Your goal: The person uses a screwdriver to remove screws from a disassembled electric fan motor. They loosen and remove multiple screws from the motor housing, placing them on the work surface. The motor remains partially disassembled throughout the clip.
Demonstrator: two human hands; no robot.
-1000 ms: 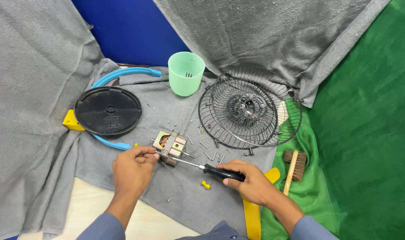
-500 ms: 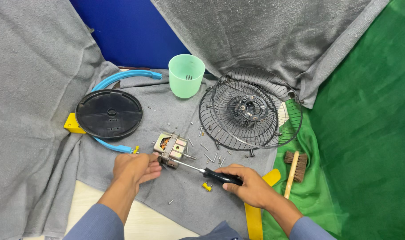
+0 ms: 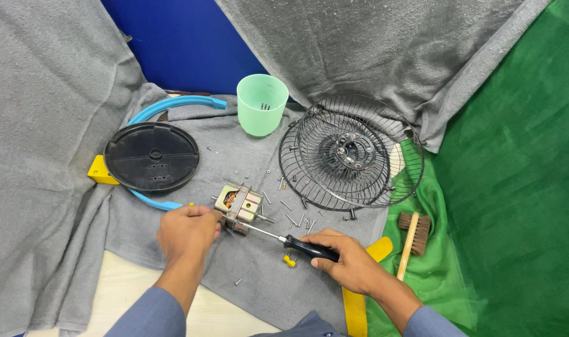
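Observation:
A small electric motor [image 3: 239, 206] with copper windings lies on the grey cloth. My left hand [image 3: 188, 232] grips its near-left side. My right hand [image 3: 345, 262] holds a black-handled screwdriver [image 3: 309, 249], its metal shaft reaching left so the tip meets the motor's lower edge. Several loose screws [image 3: 297, 218] lie scattered just right of the motor. A small yellow piece [image 3: 289, 261] sits under the screwdriver handle.
A black round disc [image 3: 151, 156] rests on a blue ring [image 3: 172, 106] and a yellow part at left. A green cup [image 3: 261, 104] stands at the back. A wire fan guard [image 3: 352, 153] lies at right, a wooden brush [image 3: 412, 234] beside it on green cloth.
My left hand has slid down and left while keeping hold of the motor. The screwdriver stays at the motor, my right hand barely shifting.

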